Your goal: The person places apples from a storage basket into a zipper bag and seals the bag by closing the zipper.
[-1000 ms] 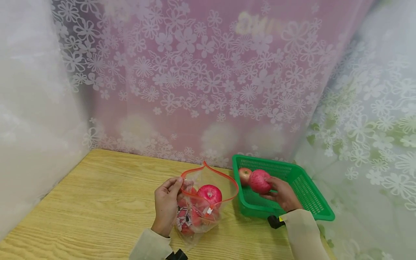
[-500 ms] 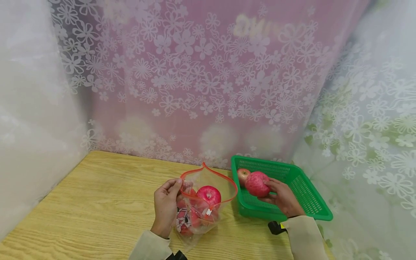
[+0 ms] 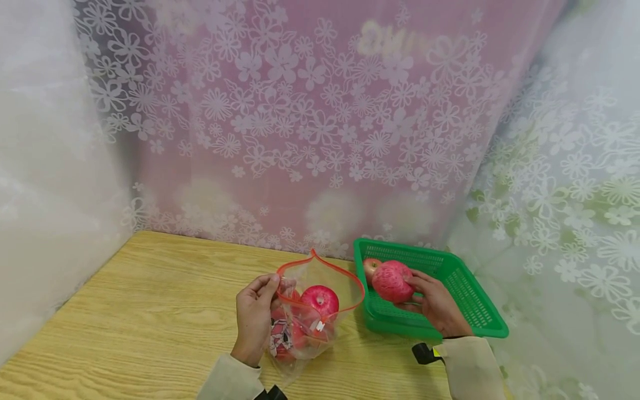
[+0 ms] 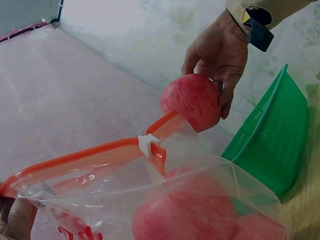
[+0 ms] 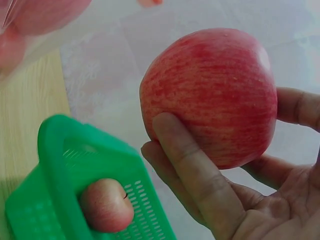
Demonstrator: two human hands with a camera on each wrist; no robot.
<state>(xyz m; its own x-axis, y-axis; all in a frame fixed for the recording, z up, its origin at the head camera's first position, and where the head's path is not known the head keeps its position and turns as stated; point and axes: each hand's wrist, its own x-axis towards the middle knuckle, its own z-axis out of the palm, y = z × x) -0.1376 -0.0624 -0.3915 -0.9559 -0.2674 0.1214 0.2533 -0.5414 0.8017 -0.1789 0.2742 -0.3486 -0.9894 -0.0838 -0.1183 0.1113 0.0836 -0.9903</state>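
My left hand [image 3: 254, 316] pinches the orange-red rim of a clear zip bag [image 3: 320, 333] and keeps its mouth spread. Inside the bag are several red apples [image 3: 320, 300]; a white slider [image 4: 146, 145] sits on the zip. In my right hand [image 3: 439, 304] is a big red apple [image 3: 392, 281], gripped between fingers and thumb. The right wrist view shows this apple raised above the green basket [image 5: 52, 165]. One smaller, paler apple [image 5: 106, 205] lies in the basket, partly behind the held apple in the head view.
The basket stands on the wooden table [image 3: 150, 311] right of the bag, close to the back. A pink flowered curtain [image 3: 300, 139] hangs behind the table, with a pale sheet [image 3: 55, 166] on the left and a flowered one [image 3: 575, 222] on the right.
My right hand has shifted the held apple slightly left, towards the bag. My left hand keeps its grip on the bag's rim, nearly still.
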